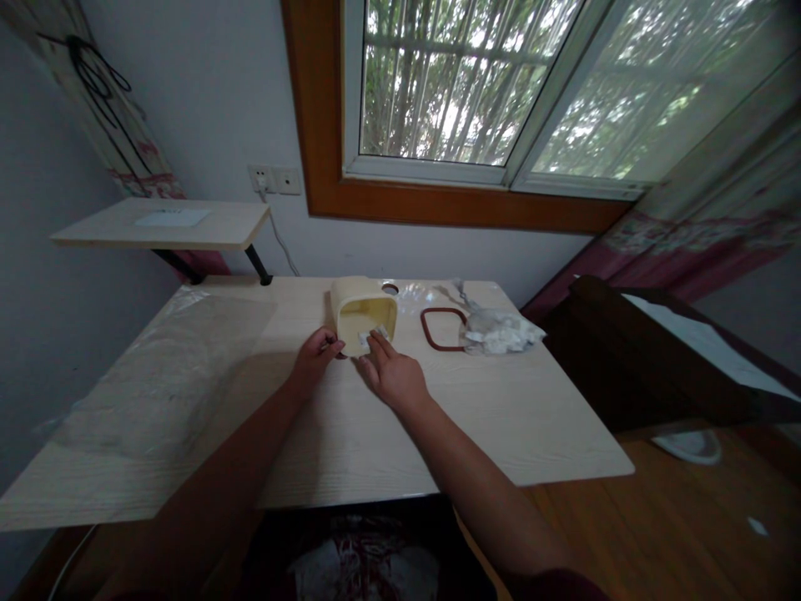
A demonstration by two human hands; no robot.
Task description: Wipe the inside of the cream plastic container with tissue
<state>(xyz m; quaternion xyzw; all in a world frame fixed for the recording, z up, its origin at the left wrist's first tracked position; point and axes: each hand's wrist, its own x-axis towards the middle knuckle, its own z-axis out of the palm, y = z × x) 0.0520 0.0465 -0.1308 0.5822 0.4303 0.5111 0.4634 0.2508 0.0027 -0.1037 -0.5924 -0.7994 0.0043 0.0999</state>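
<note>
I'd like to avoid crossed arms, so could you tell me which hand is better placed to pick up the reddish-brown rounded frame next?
Right, I'd judge: the right hand, at the opening of the cream bin, is nearer the frame, while the left hand would have to reach across.

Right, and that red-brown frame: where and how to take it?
I'd pinch the red-brown frame across its left bar, from above and the left: it is a thin open loop lying flat, and the plastic bag crowds its right end.
</note>
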